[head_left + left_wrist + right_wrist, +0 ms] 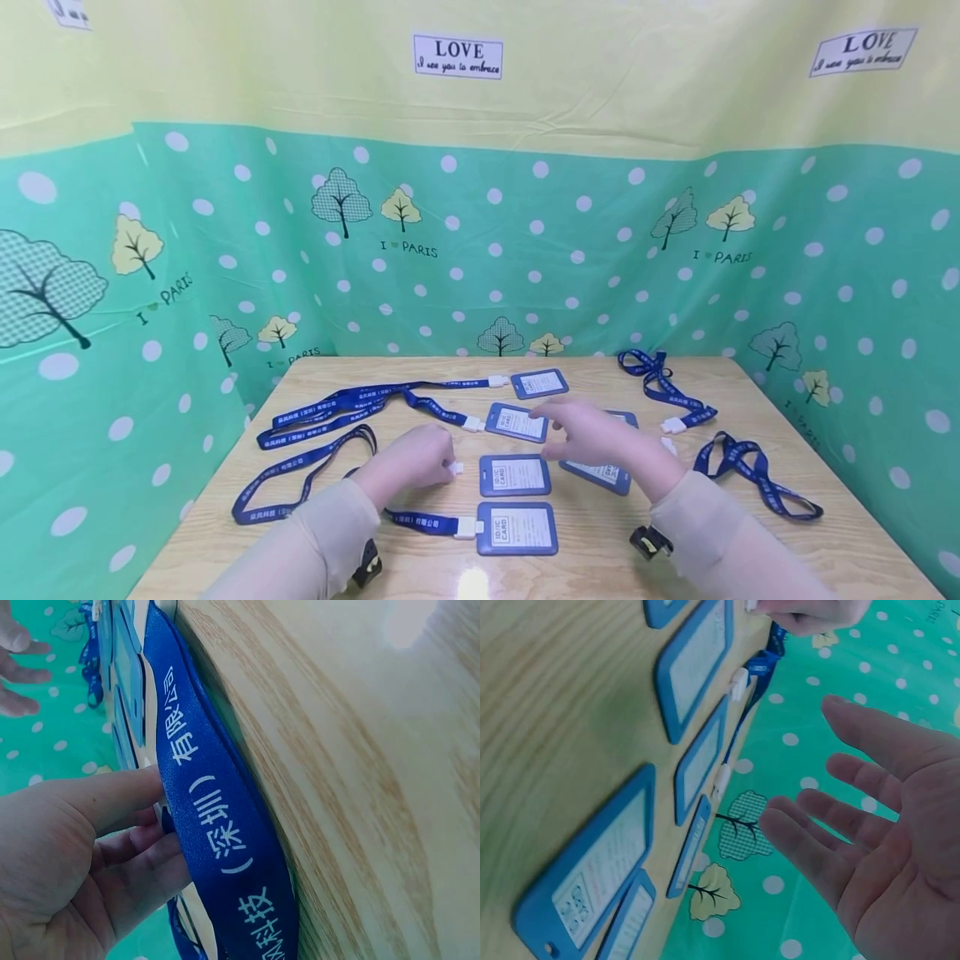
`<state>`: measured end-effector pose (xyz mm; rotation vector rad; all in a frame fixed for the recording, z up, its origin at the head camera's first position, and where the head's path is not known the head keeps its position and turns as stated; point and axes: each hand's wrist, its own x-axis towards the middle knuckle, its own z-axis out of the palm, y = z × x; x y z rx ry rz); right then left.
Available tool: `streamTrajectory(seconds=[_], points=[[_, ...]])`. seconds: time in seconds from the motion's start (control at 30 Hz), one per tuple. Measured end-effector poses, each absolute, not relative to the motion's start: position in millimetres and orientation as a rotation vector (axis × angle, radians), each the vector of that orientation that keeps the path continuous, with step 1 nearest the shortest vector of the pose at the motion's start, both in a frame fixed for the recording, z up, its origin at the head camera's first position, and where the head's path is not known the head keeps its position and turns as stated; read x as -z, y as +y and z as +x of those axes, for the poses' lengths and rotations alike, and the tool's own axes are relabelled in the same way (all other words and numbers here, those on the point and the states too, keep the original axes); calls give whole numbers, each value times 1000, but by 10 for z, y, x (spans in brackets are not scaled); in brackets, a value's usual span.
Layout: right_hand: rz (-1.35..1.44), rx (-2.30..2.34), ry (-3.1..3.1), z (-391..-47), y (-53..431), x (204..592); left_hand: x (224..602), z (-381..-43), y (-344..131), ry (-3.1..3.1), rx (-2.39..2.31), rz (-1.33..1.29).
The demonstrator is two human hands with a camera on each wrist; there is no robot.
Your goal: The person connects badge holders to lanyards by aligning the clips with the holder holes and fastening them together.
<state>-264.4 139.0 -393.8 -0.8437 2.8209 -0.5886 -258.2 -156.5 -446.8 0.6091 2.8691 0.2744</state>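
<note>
Left hand [416, 456] pinches white clip [456, 468] just left of blue card holder [515, 476], apparently to line it up with holder; right hand [588, 435] hovers right of holder, fingers parted, empty.

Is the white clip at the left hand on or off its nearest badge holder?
Off: in the head view, a gap separates the white clip from the blue badge holder.

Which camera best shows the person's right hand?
The right wrist view: the right hand looms large there, palm and fingers uncovered. The head view shows it smaller, from above, partly hiding a blue card holder. The left wrist view catches only part of it, cut off at the left edge.
</note>
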Motion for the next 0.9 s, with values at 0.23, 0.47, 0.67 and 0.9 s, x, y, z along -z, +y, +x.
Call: streamTrajectory(seconds=[0.23,0.47,0.67,0.9], points=[[-866,599,2756,-2645,1353,4059,4469,-2572,-1558,2872,-272,588],[-824,572,2724,-2611,1293,4191,4470,-2577,-1563,2875,-269,603],[-864,508,2742,-2605,1266,4310,4477,-2582,-1565,2874,-267,604],[-912,462,2732,-2620,1250,4407,4472,-2581,-1563,2880,-263,614]])
